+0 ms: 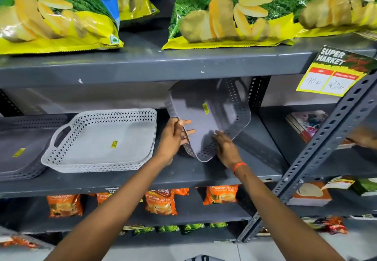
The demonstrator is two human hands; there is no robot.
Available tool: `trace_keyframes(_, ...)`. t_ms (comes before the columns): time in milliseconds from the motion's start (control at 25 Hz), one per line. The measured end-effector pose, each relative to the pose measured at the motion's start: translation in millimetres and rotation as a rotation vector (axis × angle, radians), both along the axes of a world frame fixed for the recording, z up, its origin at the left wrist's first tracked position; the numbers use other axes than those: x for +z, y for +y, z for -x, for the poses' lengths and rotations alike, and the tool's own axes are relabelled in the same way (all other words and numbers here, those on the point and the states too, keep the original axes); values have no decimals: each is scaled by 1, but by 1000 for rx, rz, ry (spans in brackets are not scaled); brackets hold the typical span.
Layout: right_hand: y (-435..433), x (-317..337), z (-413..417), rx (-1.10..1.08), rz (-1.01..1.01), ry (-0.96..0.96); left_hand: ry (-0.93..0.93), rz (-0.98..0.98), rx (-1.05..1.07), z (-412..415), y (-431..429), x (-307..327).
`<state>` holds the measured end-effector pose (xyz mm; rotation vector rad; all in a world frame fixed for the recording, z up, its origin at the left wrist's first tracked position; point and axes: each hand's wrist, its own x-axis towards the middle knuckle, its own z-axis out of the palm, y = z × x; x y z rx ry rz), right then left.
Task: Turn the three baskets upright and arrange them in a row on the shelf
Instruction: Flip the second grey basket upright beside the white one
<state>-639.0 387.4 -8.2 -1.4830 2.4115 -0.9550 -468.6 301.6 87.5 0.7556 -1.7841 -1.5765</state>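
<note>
The near rim of a dark grey perforated plastic basket (pixel 206 115) is gripped by the left hand (pixel 175 136) and the right hand (pixel 225 146), fingers closed on its wall. The basket is held tilted, its interior turned toward the camera, above the grey metal shelf (pixel 183 171). A light grey perforated basket (pixel 102 140) is set upright to the left, beside another dark grey basket (pixel 22 146).

Two bare forearms are seen, with no sleeves reaching into view. The left hand (pixel 173 138) is unadorned: no ring, no watch, no band. On the right hand (pixel 225 148) side, a thin orange-red thread (pixel 238 166) is worn around the wrist. No gloves are worn on either hand.
</note>
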Motion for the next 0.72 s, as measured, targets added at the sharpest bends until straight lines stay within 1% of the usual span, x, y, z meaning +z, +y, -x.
trace_keyframes(40,-1,-1,1,45,-62,72,18,-129,41,2,-12,-3)
trace_keyframes(80,-2,-1,2,51,-94,127,29,-213,114,2,-25,-7)
trace_keyframes(120,-4,-1,2,29,-92,172,24,-233,217,3,-36,-11)
trace_keyframes(160,-6,-1,3,10,-63,213,-50,-169,335,3,-46,-15)
trace_keyframes(200,-10,-1,3,-2,-34,244,-180,-39,427,5,-54,-20)
trace_keyframes(240,-14,-3,2,-13,-10,283,-338,100,454,7,-55,-21)
trace_keyframes(280,-16,-4,1,-31,2,312,-474,229,415,11,-50,-23)
trace_keyframes(320,-18,-5,0,-46,13,339,-587,301,324,17,-41,-26)
trace_keyframes(360,-21,-6,-2,-55,32,362,-681,363,213,20,-30,-30)
trace_keyframes(440,-27,-4,-5,-53,63,395,-844,603,23,23,-11,-40)
trace_keyframes(520,-30,-2,-6,-31,91,422,-881,796,-109,20,-6,-49)
trace_keyframes(600,-26,3,-1,8,115,462,-842,822,-147,17,-6,-51)
trace_keyframes(720,-9,9,2,40,111,603,-829,805,-183,10,-12,-50)
